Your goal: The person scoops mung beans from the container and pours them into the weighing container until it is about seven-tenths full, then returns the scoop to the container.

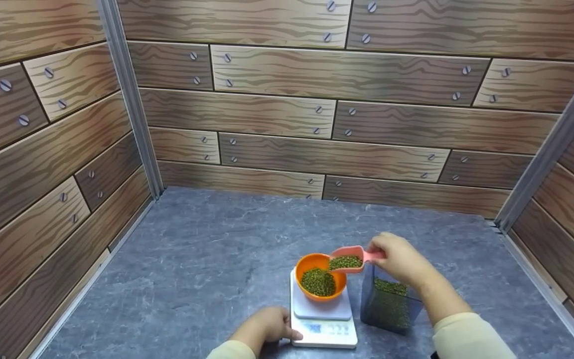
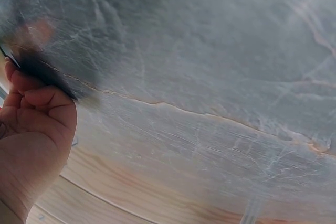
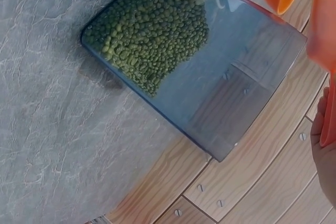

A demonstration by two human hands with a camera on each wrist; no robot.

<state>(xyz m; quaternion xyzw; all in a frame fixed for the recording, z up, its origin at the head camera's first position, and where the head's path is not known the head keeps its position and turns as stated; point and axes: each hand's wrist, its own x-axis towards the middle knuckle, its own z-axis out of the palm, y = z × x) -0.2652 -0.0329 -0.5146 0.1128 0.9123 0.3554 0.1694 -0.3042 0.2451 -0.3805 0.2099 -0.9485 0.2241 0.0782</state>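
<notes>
My right hand (image 1: 394,257) grips the handle of a pink scoop (image 1: 374,256) loaded with green beans. The scoop's front lip is over the right rim of an orange bowl (image 1: 302,262), which holds a heap of the same beans. Beneath the bowl is a white kitchen scale (image 1: 327,339) with a small display, its digits too blurred to read. At the scale's front left corner, my left hand (image 1: 269,324) holds the edge, thumb on top. To the right of the scale, a transparent bluish container (image 3: 252,66) stands partly filled with green beans (image 3: 152,30).
A grey marbled tabletop (image 1: 207,249) bears everything. Wood-patterned panels (image 1: 267,114) enclose it at the back and both sides, with metal posts (image 1: 135,99) in the corners. The container stands close beside the scale, below my right forearm.
</notes>
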